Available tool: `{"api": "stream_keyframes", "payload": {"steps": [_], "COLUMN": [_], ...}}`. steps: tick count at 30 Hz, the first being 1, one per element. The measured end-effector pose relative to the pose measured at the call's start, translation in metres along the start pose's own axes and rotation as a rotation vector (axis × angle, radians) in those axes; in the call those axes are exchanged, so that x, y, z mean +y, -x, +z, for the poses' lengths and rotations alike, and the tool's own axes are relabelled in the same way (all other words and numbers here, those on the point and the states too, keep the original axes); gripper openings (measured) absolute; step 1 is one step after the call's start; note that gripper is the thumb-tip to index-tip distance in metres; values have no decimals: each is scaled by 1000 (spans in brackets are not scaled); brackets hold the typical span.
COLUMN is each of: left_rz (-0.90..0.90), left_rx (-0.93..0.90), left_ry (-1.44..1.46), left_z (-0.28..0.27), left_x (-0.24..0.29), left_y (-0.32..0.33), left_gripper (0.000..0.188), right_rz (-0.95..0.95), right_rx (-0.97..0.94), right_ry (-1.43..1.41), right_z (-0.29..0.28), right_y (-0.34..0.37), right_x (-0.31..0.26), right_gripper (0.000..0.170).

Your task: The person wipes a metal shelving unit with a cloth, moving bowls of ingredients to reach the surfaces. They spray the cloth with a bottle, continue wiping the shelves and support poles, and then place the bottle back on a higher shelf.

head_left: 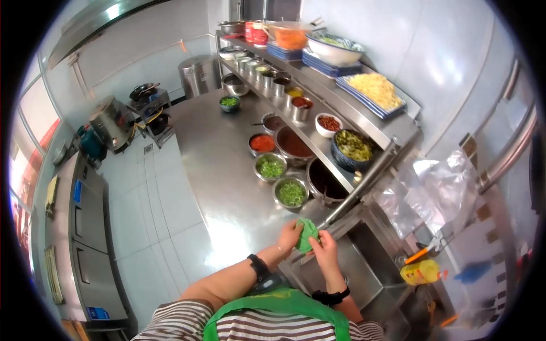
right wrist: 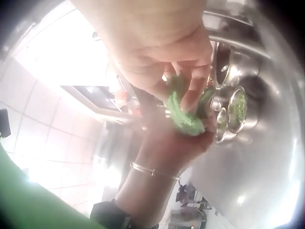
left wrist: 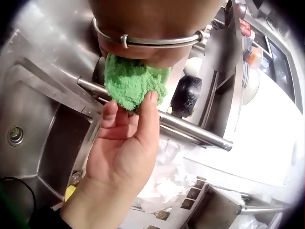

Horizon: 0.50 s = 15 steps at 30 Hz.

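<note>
A bunched green cloth (head_left: 307,235) with a fuzzy, towel-like surface is between my two hands, over the corner where the steel counter meets the sink. My left hand (head_left: 290,234) grips its left side; a bracelet circles that wrist. From the right, my right hand (head_left: 325,250) pinches the cloth's lower edge between thumb and fingers. In the left wrist view the green cloth (left wrist: 131,83) hangs folded below the left palm, the right thumb pressed on it. The right wrist view shows the cloth (right wrist: 185,114) doubled over between both hands.
Steel bowls of chopped greens (head_left: 291,193) and a bowl of red sauce (head_left: 263,143) stand on the counter (head_left: 219,187) ahead. A metal rail (head_left: 364,182) and a loaded shelf run along the right. The sink (head_left: 369,258) and a yellow bottle (head_left: 421,273) lie to my right.
</note>
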<state>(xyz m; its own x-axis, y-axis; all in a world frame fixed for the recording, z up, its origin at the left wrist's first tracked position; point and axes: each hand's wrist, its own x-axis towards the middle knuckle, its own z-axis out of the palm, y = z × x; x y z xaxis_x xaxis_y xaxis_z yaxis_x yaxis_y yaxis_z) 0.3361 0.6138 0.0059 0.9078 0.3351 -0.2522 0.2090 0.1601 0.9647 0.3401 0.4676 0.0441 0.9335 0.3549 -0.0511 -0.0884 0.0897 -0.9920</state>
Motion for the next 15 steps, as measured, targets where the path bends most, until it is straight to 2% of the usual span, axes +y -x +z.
{"api": "stream_keyframes", "payload": {"steps": [1,2,3,7,9,10,12,15], "left_rz": [13,-123,-260,-339,-567,-580,-653,-622], "left_rx": [1,2,-2,-73,-241,-262,-432,-530], "left_ry": [4,167,328,379,579,562,532,397], "left_z": [-10,-21,-31,-54,-52,-48,-36,-16], "left_x": [4,7,8,-2,-19,-24,-31,-4], "left_y": [-4,-7,-10,-17,-24,-23,-21,-3], "left_gripper": [24,25,25,31,33,33,38,36], "right_rz": [23,10,10,7,38,37,48,26], "right_rx": [31,30,110,307,423,452,540,674], "right_ry": [25,28,31,3,5,-1,6,18], "right_z": [4,5,4,-18,-29,-36,-52,-83], "right_y": [-1,-6,-9,-21,-18,-11,4,40], "right_x": [-10,-13,-14,-7,-10,-14,-16,-21], "right_gripper": [16,16,16,13,11,11,11,10]}}
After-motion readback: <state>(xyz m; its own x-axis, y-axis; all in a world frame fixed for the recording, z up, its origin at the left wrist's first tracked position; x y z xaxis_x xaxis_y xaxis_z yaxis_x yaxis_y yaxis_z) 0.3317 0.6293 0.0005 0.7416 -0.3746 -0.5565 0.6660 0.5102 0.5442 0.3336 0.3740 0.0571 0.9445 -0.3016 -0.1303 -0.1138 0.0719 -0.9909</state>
